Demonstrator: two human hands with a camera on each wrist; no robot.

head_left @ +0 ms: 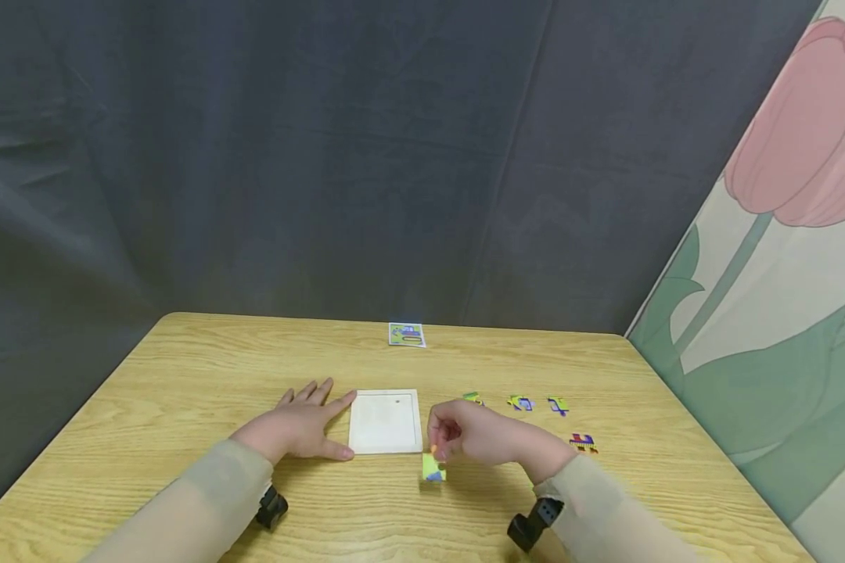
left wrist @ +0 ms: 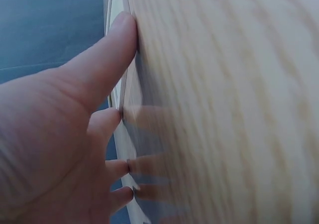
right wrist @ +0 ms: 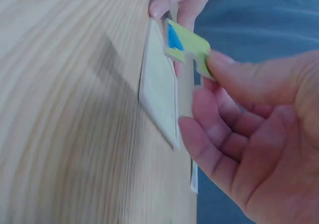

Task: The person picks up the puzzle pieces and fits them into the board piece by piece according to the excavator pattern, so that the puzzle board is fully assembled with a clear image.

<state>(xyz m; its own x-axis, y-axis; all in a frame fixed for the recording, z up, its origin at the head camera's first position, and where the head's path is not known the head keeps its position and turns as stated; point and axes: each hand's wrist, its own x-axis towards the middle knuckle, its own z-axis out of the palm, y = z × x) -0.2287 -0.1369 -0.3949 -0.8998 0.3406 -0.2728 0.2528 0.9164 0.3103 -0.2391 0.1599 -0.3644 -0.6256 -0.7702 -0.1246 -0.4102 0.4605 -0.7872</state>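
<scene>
A white square puzzle tray lies on the wooden table. My left hand lies flat beside the tray's left edge with straight fingers, the thumb against the tray's near corner. My right hand is just right of the tray and pinches a green, yellow and blue puzzle piece that hangs below the fingers, held slightly above the table. In the right wrist view the piece sits at the thumb tip, near the tray.
Several loose coloured puzzle pieces lie in a row right of the tray, one more nearer the right edge. A small picture card rests at the table's far edge. A dark curtain hangs behind; a tulip panel stands at right.
</scene>
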